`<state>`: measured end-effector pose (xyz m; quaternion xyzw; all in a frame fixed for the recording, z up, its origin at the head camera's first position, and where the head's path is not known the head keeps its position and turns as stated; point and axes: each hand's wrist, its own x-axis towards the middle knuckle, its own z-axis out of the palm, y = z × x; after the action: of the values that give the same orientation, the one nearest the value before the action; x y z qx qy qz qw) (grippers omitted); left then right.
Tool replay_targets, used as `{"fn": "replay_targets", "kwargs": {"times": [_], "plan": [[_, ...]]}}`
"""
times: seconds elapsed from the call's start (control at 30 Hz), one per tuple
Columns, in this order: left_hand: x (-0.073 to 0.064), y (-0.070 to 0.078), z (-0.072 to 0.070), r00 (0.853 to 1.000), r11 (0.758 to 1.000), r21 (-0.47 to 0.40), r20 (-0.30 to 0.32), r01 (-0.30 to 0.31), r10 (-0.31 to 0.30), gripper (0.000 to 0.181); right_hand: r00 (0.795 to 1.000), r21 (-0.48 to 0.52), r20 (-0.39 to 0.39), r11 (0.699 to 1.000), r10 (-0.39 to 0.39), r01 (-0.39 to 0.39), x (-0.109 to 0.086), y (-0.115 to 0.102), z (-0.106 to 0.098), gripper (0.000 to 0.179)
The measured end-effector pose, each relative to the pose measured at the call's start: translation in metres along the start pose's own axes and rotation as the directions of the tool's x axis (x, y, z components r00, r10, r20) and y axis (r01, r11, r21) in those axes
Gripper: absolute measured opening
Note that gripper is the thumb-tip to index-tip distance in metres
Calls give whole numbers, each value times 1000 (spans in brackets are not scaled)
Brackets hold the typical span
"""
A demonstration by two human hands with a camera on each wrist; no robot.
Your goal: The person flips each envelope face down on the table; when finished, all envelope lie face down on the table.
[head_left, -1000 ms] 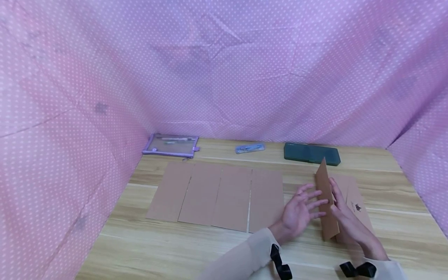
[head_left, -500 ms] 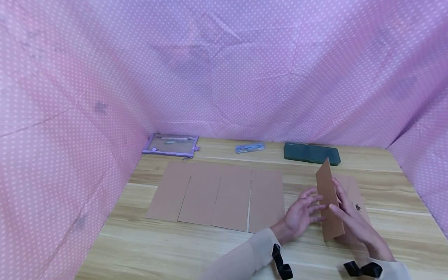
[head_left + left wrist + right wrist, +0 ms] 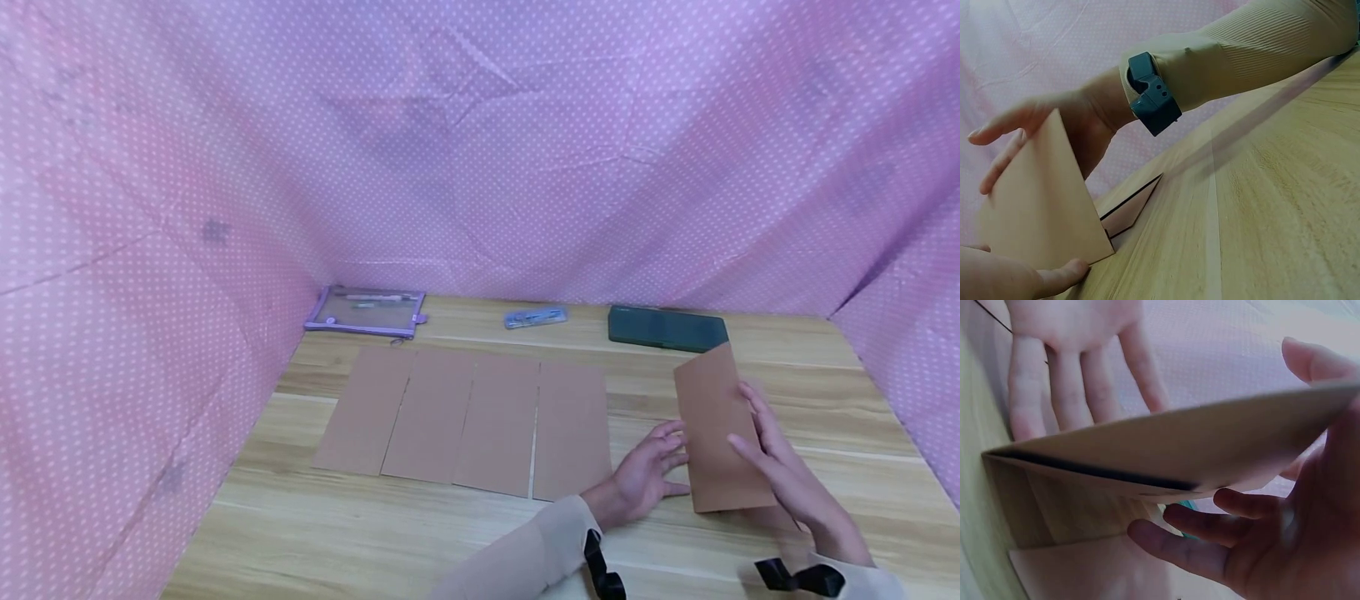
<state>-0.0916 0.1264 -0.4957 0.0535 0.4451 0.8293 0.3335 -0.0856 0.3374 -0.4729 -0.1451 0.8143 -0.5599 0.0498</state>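
A thin brown kraft-cover booklet [image 3: 716,433] stands tilted up on its lower edge at the right of the table. My right hand [image 3: 795,479] holds it by the right side, thumb on the near face and fingers behind. In the right wrist view the covers of the booklet [image 3: 1210,440] meet at the left edge, with a dark gap between them. My left hand [image 3: 641,475] has its fingers spread against the left edge, the thumb low near the bottom corner. Behind the upright booklet, another flat brown piece [image 3: 1091,569] lies mostly hidden in the head view.
Several matching brown rectangles [image 3: 498,425] lie side by side at the middle left. Along the back are a purple mesh zip pouch [image 3: 367,312], a small blue packet [image 3: 536,317] and a dark green case [image 3: 667,328]. Pink dotted cloth [image 3: 480,167] surrounds the wooden table.
The booklet has turned from nearly edge-on to show its broad face, its right side swinging rightward with my right hand. My left hand has shifted slightly down and stays at the left edge.
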Motion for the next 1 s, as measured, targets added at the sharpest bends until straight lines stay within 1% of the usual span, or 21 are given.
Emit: {"fn": "replay_targets", "kwargs": {"times": [0.2,0.33,0.5,0.6,0.67,0.73,0.8,0.9,0.97,1.0], "plan": [[0,0,0,1000,1000,-17,-15,3,-4,58,1000,-4,-17,1000,-25,25,-2,6,-8,67],[1,-1,-1,1000,1000,-17,-24,5,-6,59,999,0,-34,1000,-19,19,-2,15,-12,65],[1,-1,-1,1000,1000,-15,-25,6,-7,61,997,81,-57,996,52,-47,-2,25,-16,64],[0,-1,-1,1000,1000,-8,-29,5,-5,60,990,127,-73,986,122,-112,-2,28,-17,72],[1,-2,-2,999,1000,6,-35,-4,5,59,985,160,-78,977,151,-138,-2,29,-18,79],[1,-2,-2,998,999,23,-48,-25,26,56,984,177,-85,975,154,-137,-2,29,-18,86],[2,-3,-3,996,998,36,-70,-52,55,54,987,140,-98,984,124,-110,-2,29,-18,89],[3,-5,-4,990,996,45,-113,-77,81,50,989,67,-129,995,75,-67,-3,29,-17,89],[3,-6,-4,987,995,45,-132,-85,90,49,988,77,-143,996,58,-48,-3,29,-17,89],[4,-6,-4,986,995,46,-138,-86,91,48,988,125,-143,991,60,-42,-3,29,-16,89]]}}
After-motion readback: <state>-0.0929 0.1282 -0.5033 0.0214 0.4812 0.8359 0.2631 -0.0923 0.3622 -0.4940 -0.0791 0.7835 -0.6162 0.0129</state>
